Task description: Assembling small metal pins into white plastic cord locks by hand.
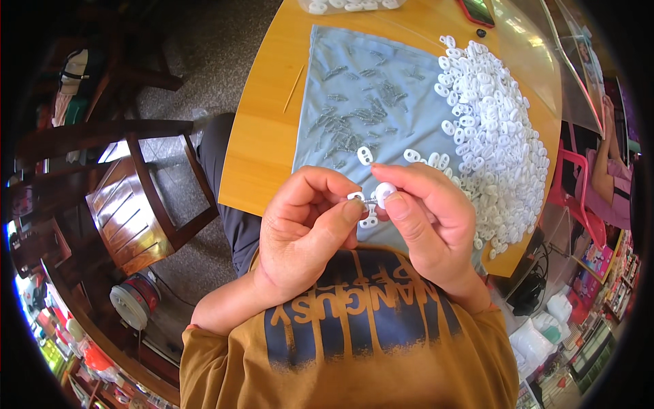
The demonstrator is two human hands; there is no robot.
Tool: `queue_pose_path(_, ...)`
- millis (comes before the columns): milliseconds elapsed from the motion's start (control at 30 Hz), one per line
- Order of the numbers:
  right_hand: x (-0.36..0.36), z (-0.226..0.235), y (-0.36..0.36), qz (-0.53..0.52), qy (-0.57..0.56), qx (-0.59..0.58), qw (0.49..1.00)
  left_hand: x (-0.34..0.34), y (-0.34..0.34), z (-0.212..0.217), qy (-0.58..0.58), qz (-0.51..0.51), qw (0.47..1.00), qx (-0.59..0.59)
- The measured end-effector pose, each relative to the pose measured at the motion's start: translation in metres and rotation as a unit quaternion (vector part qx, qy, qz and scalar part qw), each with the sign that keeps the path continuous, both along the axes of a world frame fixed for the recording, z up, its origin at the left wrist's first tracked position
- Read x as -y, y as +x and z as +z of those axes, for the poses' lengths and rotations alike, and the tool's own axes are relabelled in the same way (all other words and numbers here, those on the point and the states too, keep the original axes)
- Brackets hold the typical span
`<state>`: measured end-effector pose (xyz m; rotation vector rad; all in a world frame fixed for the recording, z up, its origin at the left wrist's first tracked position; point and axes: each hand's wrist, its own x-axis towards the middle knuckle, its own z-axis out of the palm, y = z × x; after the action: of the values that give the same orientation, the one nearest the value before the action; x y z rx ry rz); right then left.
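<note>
Above the near edge of the table, my two hands meet close to my chest. My left hand (pixel 300 232) pinches a small white two-hole plastic piece (pixel 355 196) between thumb and forefinger. A round white plastic cap (pixel 385 193) is held in the thumb and fingers of my right hand (pixel 432 221). Between the two parts a small metal spring (pixel 370 202) shows, lying sideways. Just below my fingertips is another white piece (pixel 368 222); whether a finger touches it I cannot tell. One loose two-hole piece (pixel 364 156) lies on the blue-grey cloth (pixel 323 54) beyond my hands.
Many small springs (pixel 368 112) are scattered over the cloth. A large heap of white pieces (pixel 487 102) covers its right side. On the yellow table (pixel 262 116) are a thin stick (pixel 293 88), a phone (pixel 478 11) and a clear container (pixel 320 7). Wooden chair (pixel 136 218) left; another person (pixel 603 180) right.
</note>
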<state>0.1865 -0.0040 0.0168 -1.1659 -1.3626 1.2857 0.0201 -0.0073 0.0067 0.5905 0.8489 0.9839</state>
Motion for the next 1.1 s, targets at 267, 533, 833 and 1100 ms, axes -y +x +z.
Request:
queue_pose_path(267, -0.003, -0.003, -0.002, 0.004, 0.214, 0.185, 0.959, 0.003, 0.001, -0.002, 0.037, -0.007, 0.999, -0.023)
queue_pose_path(533, 0.005, -0.010, -0.001, -0.011, 0.078, 0.004, 0.997, 0.003, -0.001, -0.003, 0.030, -0.040, 0.998, 0.050)
queue_pose_path(833, -0.004, -0.012, 0.003, 0.032, 0.178, 0.064, 0.982, 0.003, -0.002, -0.005, 0.037, -0.061, 0.996, 0.052)
queue_pose_path(1100, -0.006, -0.010, 0.008, 0.059, 0.160, 0.052, 0.984, 0.004, -0.004, -0.006, 0.057, -0.052, 0.995, 0.067)
